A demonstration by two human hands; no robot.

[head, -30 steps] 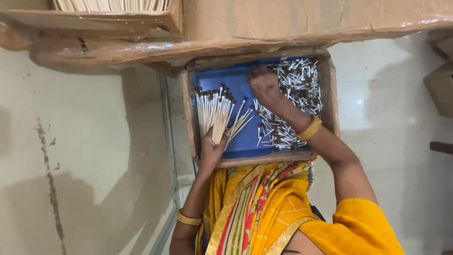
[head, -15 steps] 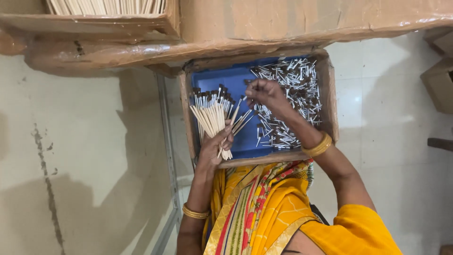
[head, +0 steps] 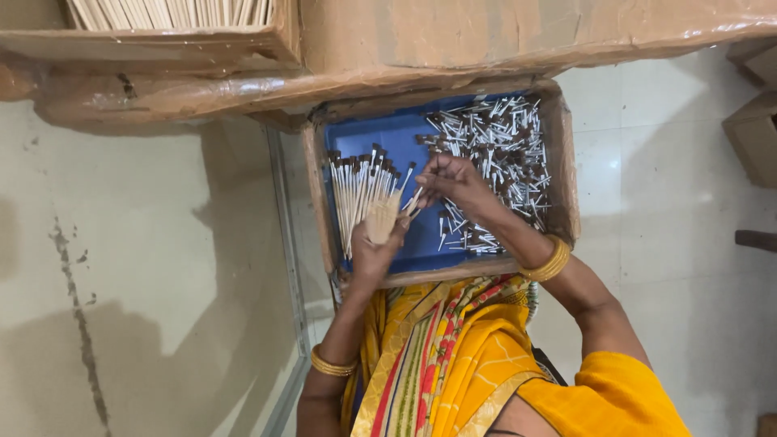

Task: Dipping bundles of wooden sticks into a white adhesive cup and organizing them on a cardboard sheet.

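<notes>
Many thin sticks with dark brown tips (head: 362, 197) stand in a neat bunch at the left side of the blue tray (head: 387, 133), and the left hand (head: 376, 249) has its fingers closed around the bottom of that bunch near the tray's front edge. Just beside it, the right hand (head: 453, 180) pinches a few sticks between curled fingers over the middle of the tray. More loose sticks (head: 500, 158) lie in a messy pile on the tray's right side, inside the brown cardboard box (head: 562, 154).

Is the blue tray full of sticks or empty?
Partly full. The blue tray has loose sticks heaped on one side, bare blue elsewhere; the left hand holds a bundle.
</notes>
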